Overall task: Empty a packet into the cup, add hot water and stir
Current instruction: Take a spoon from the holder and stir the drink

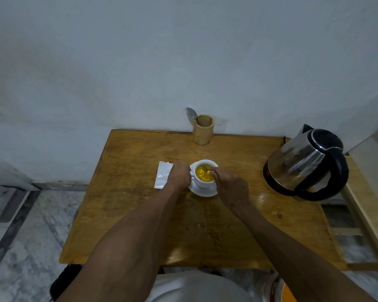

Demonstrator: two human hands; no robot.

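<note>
My left hand (180,175) is closed around the left side of the white cup (202,180), at the handle. My right hand (230,186) is at the cup's right rim, fingers pinched on something dipped in the yellow liquid (203,173), probably a spoon, too blurred to be sure. The cup sits on a white saucer (202,191) mid desk (140,214). The white packet (163,175) lies flat just left of my left hand. The steel kettle (306,163) stands well right. A wooden holder (203,132) with a spoon (192,115) stands at the back edge by the wall.
</note>
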